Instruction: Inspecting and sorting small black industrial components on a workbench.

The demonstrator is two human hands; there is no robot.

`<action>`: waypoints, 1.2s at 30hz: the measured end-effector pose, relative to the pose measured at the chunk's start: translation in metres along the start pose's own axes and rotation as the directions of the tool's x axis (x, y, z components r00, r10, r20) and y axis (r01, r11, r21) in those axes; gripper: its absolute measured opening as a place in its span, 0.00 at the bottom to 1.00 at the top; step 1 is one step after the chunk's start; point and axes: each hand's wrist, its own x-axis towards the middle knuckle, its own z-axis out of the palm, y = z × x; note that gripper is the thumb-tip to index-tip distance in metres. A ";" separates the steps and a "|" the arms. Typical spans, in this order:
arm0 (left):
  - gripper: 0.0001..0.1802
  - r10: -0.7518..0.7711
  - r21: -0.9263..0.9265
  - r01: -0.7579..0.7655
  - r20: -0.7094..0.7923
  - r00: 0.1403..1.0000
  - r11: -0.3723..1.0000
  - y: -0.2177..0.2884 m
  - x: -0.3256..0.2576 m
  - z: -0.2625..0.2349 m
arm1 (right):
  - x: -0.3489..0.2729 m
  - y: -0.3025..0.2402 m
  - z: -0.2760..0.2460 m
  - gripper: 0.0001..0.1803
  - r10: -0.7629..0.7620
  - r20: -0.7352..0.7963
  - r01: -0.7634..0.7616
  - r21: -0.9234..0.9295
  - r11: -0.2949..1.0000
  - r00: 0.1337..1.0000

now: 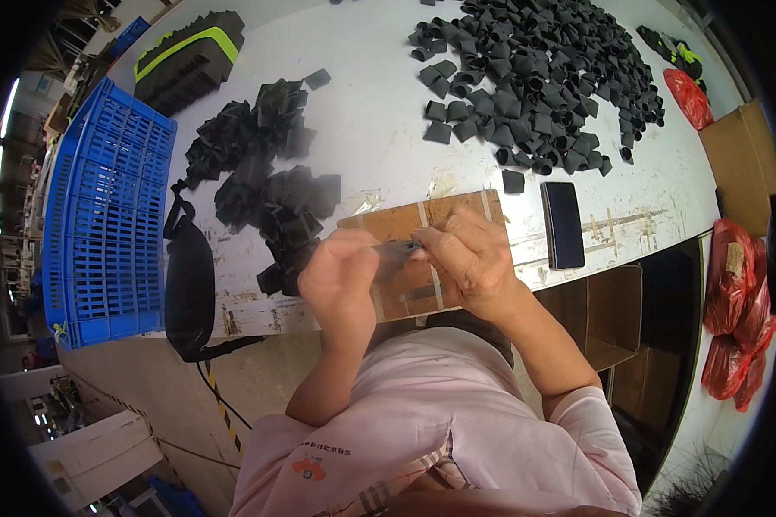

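Note:
My left hand (341,274) and my right hand (470,258) meet over a brown board (395,222) at the table's near edge. Between them is a small black sleeve-like piece (395,252), blurred by motion. The left fingers are closed around its left end. At its other end my right thumb and forefinger pinch together; a small bit there is too blurred to make out. To the left lies a heap of flat black pieces (297,202). A large pile of short black tube-like pieces (526,82) spreads over the far right of the white table (371,95).
A phone (563,226) lies right of the board. At the left stand a blue plastic crate (108,215) and a black bag (190,284). A black stack with a yellow-green band (190,65) sits far left. Red plastic bags (733,293) and cardboard boxes (740,164) line the right.

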 end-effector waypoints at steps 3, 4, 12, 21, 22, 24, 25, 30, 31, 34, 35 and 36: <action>0.01 -0.014 0.036 0.013 0.029 0.999 0.999 0.001 0.000 0.001 | -0.004 0.009 0.006 0.07 0.018 -0.023 -0.016 0.084 0.996 1.000; 0.02 0.036 0.058 -0.041 0.075 0.996 0.997 0.002 0.002 0.004 | -0.007 0.014 0.007 0.06 0.066 0.009 -0.067 0.180 0.981 0.998; 0.05 0.283 0.404 -0.410 0.338 0.898 0.818 0.013 0.019 0.011 | -0.002 0.005 -0.004 0.09 0.221 0.095 -0.239 0.287 0.928 0.971; 0.05 0.299 0.260 -0.380 0.301 0.905 0.888 -0.008 0.016 0.005 | -0.007 0.005 0.000 0.10 0.011 0.064 -0.011 -0.009 1.000 0.998; 0.05 0.299 0.259 -0.380 0.302 0.905 0.888 -0.008 0.016 0.006 | -0.008 0.006 0.002 0.10 0.012 0.064 -0.011 -0.010 1.000 0.998; 0.06 0.308 0.287 -0.392 0.296 0.904 0.874 -0.006 0.016 0.009 | -0.011 0.008 0.008 0.07 0.018 -0.014 -0.017 0.024 1.000 1.000; 0.06 0.307 0.287 -0.391 0.295 0.905 0.874 -0.003 0.016 0.009 | -0.012 0.009 0.011 0.07 0.018 -0.013 -0.018 0.024 1.000 1.000; 0.08 0.335 0.367 -0.466 0.367 0.868 0.805 0.005 0.022 0.008 | -0.010 0.008 0.016 0.09 0.023 -0.121 -0.016 0.059 0.998 0.992; 0.08 0.341 0.373 -0.476 0.372 0.863 0.797 0.005 0.023 0.008 | -0.009 0.007 0.015 0.09 0.028 -0.111 -0.021 0.066 0.998 0.993; 0.08 0.329 0.317 -0.449 0.366 0.870 0.836 -0.004 0.022 0.005 | -0.011 0.008 0.015 0.05 0.054 -0.064 -0.049 0.080 0.996 0.996; 0.06 0.295 0.330 -0.417 0.362 0.884 0.847 -0.004 0.020 0.003 | -0.012 0.010 0.017 0.06 0.030 -0.092 -0.025 0.058 0.998 0.995; 0.06 0.285 0.333 -0.409 0.361 0.888 0.850 -0.005 0.017 0.002 | -0.011 0.012 0.018 0.08 0.002 -0.123 0.002 0.032 0.999 0.992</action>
